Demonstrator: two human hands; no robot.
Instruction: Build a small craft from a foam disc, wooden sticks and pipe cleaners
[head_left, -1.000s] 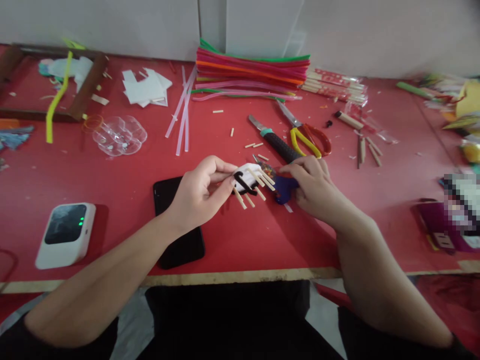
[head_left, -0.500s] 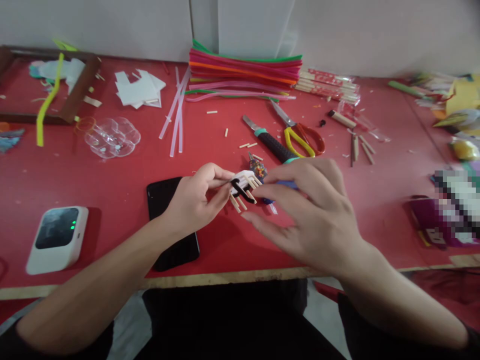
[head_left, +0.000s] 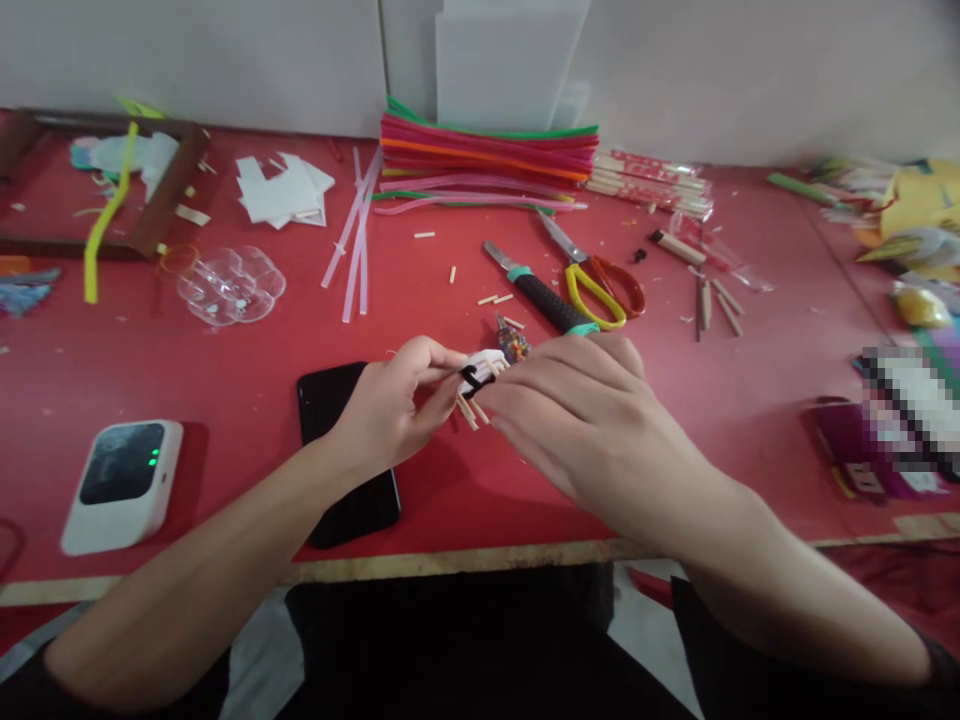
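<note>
My left hand (head_left: 401, 405) pinches a small white piece (head_left: 484, 362) by its left side. Short wooden sticks (head_left: 471, 411) stick out of this piece toward the lower right. A black pipe cleaner (head_left: 471, 378) loops across its front. From the right, my right hand (head_left: 585, 415) closes its fingertips on the pipe cleaner's free end; the fingers partly hide the sticks and that end. Just behind the white piece lies a small multicoloured beaded item (head_left: 512, 340) with a pointed tip.
A black phone (head_left: 352, 510) lies under my left wrist, with a white device (head_left: 124, 485) to its left. Beyond my hands are a utility knife (head_left: 536, 290), scissors (head_left: 600, 285), stick offcuts and a pipe cleaner bundle (head_left: 487, 150). A clear petal-shaped tray (head_left: 231, 285) sits left.
My right hand has moved left and its spread fingers have closed on the black pipe cleaner's end. The left hand keeps its hold. The view has tilted slightly.
</note>
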